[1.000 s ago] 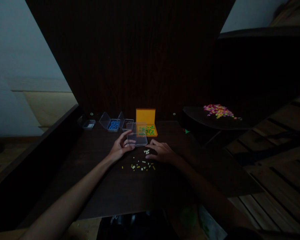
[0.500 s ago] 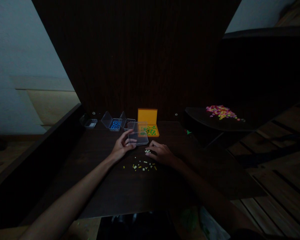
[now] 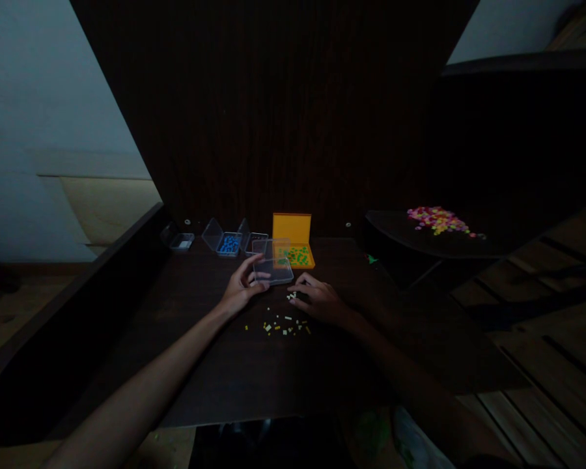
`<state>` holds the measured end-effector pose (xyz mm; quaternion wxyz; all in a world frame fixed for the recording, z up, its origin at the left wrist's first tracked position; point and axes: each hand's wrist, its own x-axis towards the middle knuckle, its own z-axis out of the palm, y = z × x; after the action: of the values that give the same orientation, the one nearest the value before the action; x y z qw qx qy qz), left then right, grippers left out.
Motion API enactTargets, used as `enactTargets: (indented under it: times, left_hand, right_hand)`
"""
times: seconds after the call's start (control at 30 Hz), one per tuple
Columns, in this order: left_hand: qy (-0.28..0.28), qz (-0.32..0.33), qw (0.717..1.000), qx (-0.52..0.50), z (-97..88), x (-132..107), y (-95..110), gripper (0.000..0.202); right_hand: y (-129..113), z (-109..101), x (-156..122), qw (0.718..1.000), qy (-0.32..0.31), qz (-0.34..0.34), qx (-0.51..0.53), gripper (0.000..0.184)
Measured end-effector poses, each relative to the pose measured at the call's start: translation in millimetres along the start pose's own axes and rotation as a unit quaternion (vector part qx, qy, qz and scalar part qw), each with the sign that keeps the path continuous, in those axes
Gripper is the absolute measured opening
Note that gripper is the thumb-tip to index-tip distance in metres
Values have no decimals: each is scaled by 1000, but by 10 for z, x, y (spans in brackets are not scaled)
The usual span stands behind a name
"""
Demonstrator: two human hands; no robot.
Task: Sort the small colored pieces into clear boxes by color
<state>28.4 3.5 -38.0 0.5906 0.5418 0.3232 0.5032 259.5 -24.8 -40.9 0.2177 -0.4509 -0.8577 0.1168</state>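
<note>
My left hand [image 3: 244, 285] grips the near left edge of a clear plastic box [image 3: 273, 270], tilted with its lid open. Thumb and fingers lie on either side of the box's corner. Just right of it, my right hand [image 3: 317, 298] rests low over the table, its fingers and thumb curled round a small cluster of white pieces [image 3: 292, 296]. Nearer to me, loose white and yellow brick-like pieces [image 3: 284, 331] lie scattered on the dark table. They are too small and dim for me to make out studs.
Behind the hands stand an open orange box [image 3: 292, 228] of green pieces, a clear box of blue pieces [image 3: 229, 244], another open clear box [image 3: 257, 243] and a small clear box [image 3: 181, 241] further left. A multicoloured pile [image 3: 439, 220] covers part of the right shelf [image 3: 395, 225].
The whole view has shifted slightly, so everything sits a little further right. The left hand still holds the clear box, and the right hand stays at the white pieces.
</note>
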Motion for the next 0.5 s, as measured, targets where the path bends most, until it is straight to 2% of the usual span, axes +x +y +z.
enactTargets:
  times: [0.23,0.5]
  left_hand:
    - [1,10,1000,2,-4,-6,-5,68]
    - [15,4,1000,3,-9,-1,2,69]
  right_hand:
    - [-8,-88,-50,999,-5,-32,13,21]
    - [20,-69,-43,999,16,-34,34,20]
